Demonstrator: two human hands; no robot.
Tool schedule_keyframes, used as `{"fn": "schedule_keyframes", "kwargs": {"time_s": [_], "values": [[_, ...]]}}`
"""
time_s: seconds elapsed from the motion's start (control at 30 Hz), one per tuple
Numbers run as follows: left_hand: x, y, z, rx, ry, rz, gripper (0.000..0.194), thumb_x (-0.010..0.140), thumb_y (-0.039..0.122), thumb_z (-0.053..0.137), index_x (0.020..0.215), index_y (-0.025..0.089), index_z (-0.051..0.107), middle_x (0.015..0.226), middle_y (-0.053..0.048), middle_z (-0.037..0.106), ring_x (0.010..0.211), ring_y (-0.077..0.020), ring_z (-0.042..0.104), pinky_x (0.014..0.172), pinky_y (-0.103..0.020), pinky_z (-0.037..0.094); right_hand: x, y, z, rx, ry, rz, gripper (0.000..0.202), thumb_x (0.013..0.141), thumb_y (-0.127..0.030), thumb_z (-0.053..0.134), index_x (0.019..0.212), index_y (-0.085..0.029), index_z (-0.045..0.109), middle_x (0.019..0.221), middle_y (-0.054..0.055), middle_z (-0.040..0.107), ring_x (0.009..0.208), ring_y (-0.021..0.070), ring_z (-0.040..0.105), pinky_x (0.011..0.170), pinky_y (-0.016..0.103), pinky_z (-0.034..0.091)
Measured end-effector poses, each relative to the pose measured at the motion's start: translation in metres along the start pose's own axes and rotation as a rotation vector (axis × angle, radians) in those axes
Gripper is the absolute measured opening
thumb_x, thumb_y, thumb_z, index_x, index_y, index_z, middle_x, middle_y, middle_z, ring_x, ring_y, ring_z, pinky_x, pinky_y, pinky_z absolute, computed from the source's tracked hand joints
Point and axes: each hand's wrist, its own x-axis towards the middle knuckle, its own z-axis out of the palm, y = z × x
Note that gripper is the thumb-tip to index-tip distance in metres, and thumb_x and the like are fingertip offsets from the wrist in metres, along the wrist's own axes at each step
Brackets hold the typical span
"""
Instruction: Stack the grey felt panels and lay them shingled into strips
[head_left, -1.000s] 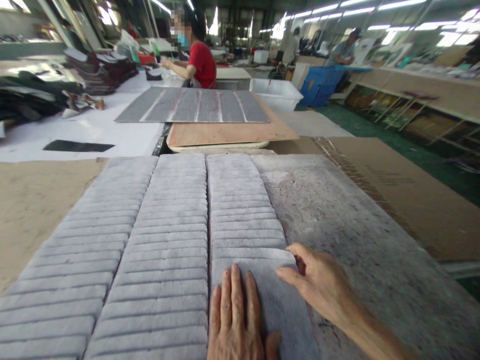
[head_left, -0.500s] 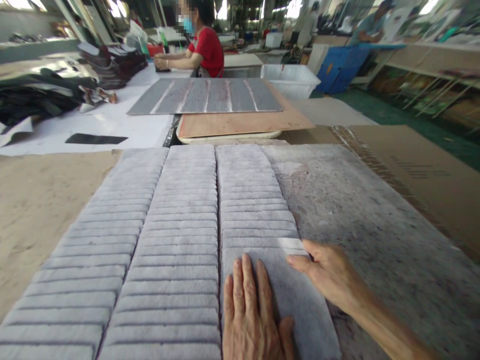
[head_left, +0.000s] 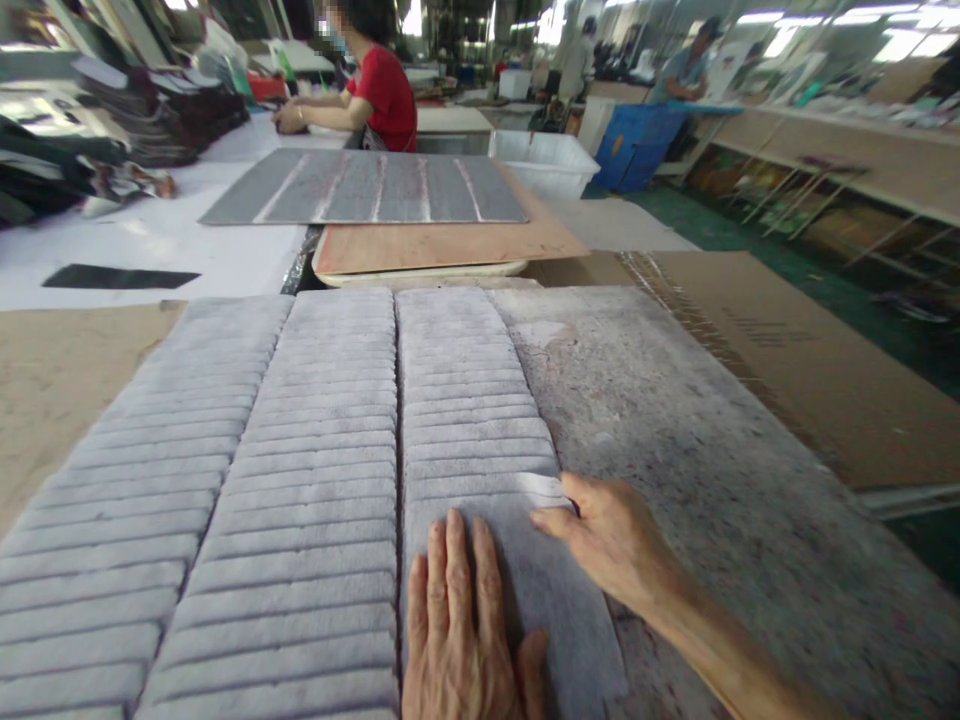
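Note:
Three long columns of overlapping pale grey fabric-like pieces (head_left: 322,500) run away from me over the work surface. My left hand (head_left: 461,625) lies flat, fingers stretched, on the nearest grey piece (head_left: 555,620) of the right-hand column. At that piece's far right corner, my right hand (head_left: 600,525) pinches the edge between thumb and finger. The corner (head_left: 544,487) is lifted and curls up, showing a whiter side. Narrow strips of the pieces farther back show beyond it.
A speckled grey board (head_left: 675,480) lies right of the columns, with cardboard (head_left: 810,350) past it. Behind are a striped grey board (head_left: 367,190), a plywood sheet (head_left: 450,245) and a white bin (head_left: 547,165). A co-worker in a red shirt (head_left: 386,95) sits at the white table (head_left: 247,250).
The whole view has shifted, so everything appears farther left. My left hand stays flat on the piece, and my right hand keeps its pinch on the corner.

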Motion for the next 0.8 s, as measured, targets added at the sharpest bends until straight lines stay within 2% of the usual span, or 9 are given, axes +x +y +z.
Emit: {"fn": "schedule_keyframes", "kwargs": {"time_s": [0.13, 0.23, 0.37, 0.47, 0.53, 0.6, 0.67, 0.73, 0.8], "values": [[0.003, 0.000, 0.000, -0.013, -0.024, -0.019, 0.064, 0.081, 0.039, 0.040, 0.137, 0.015, 0.021, 0.142, -0.015, 0.026, 0.129, -0.0326, 0.023, 0.098, -0.050, 0.030, -0.001, -0.001, -0.001, -0.010, -0.003, 0.006, 0.021, 0.070, -0.031, 0.056, 0.055, -0.019, 0.047, 0.049, -0.002, 0.051, 0.049, 0.0117, 0.046, 0.048, 0.023, 0.024], [0.003, 0.001, 0.000, -0.001, -0.020, -0.014, 0.065, 0.080, 0.036, 0.040, 0.138, 0.013, 0.020, 0.141, -0.017, 0.028, 0.129, -0.0326, 0.024, 0.098, -0.050, 0.030, -0.007, -0.003, 0.000, -0.014, 0.065, 0.042, 0.018, 0.068, -0.032, 0.058, 0.059, -0.020, 0.048, 0.054, -0.002, 0.053, 0.051, 0.0120, 0.046, 0.050, 0.023, 0.025], [0.004, 0.001, 0.001, 0.044, 0.002, 0.020, 0.066, 0.080, 0.032, 0.039, 0.138, 0.009, 0.018, 0.138, -0.021, 0.030, 0.128, -0.0340, 0.025, 0.096, -0.052, 0.031, -0.015, 0.004, 0.002, 0.163, 0.137, 0.131, 0.021, 0.071, -0.042, 0.053, 0.071, -0.021, 0.053, 0.059, -0.002, 0.056, 0.056, 0.0134, 0.049, 0.053, 0.023, 0.029], [0.004, 0.000, 0.001, 0.045, 0.009, 0.024, 0.067, 0.079, 0.033, 0.039, 0.138, 0.010, 0.017, 0.138, -0.020, 0.031, 0.127, -0.0339, 0.027, 0.095, -0.051, 0.031, -0.018, 0.011, 0.007, 0.258, 0.129, 0.146, 0.030, 0.076, -0.047, 0.044, 0.063, -0.021, 0.050, 0.051, -0.004, 0.047, 0.050, 0.0121, 0.045, 0.049, 0.023, 0.029], [0.004, 0.000, 0.001, 0.044, 0.025, 0.023, 0.066, 0.079, 0.034, 0.039, 0.138, 0.011, 0.018, 0.138, -0.020, 0.031, 0.127, -0.0336, 0.028, 0.095, -0.051, 0.031, -0.018, 0.013, 0.010, 0.249, 0.146, 0.135, 0.031, 0.078, -0.045, 0.041, 0.058, -0.021, 0.046, 0.048, -0.004, 0.042, 0.048, 0.0115, 0.042, 0.048, 0.023, 0.027], [0.004, -0.001, 0.002, 0.043, 0.044, 0.029, 0.066, 0.079, 0.035, 0.039, 0.137, 0.011, 0.019, 0.137, -0.020, 0.032, 0.127, -0.0333, 0.028, 0.095, -0.050, 0.031, -0.018, 0.011, 0.012, 0.172, 0.172, 0.112, 0.029, 0.078, -0.039, 0.043, 0.056, -0.021, 0.046, 0.048, -0.004, 0.043, 0.048, 0.0119, 0.042, 0.048, 0.023, 0.028], [0.004, -0.001, 0.003, 0.043, 0.059, 0.032, 0.066, 0.079, 0.036, 0.040, 0.137, 0.011, 0.021, 0.137, -0.020, 0.033, 0.126, -0.0332, 0.029, 0.095, -0.050, 0.032, -0.016, 0.008, 0.010, 0.053, 0.265, 0.064, 0.021, 0.075, -0.032, 0.047, 0.058, -0.021, 0.049, 0.054, -0.002, 0.051, 0.054, 0.0137, 0.048, 0.052, 0.025, 0.032], [0.004, -0.001, 0.005, 0.044, 0.063, 0.032, 0.067, 0.078, 0.037, 0.040, 0.137, 0.012, 0.022, 0.137, -0.020, 0.033, 0.125, -0.0333, 0.031, 0.094, -0.050, 0.032, -0.012, 0.006, 0.005, 0.003, 0.401, -0.049, 0.008, 0.072, -0.026, 0.051, 0.070, -0.020, 0.055, 0.069, 0.001, 0.059, 0.065, 0.0160, 0.053, 0.059, 0.027, 0.037], [0.004, -0.001, 0.007, 0.053, 0.067, 0.030, 0.067, 0.077, 0.037, 0.041, 0.137, 0.012, 0.021, 0.137, -0.020, 0.033, 0.125, -0.0340, 0.031, 0.093, -0.051, 0.032, -0.005, 0.007, 0.000, 0.050, 0.473, -0.196, 0.017, 0.069, -0.023, 0.055, 0.086, -0.019, 0.057, 0.086, 0.003, 0.062, 0.074, 0.0165, 0.055, 0.067, 0.027, 0.040]]}}
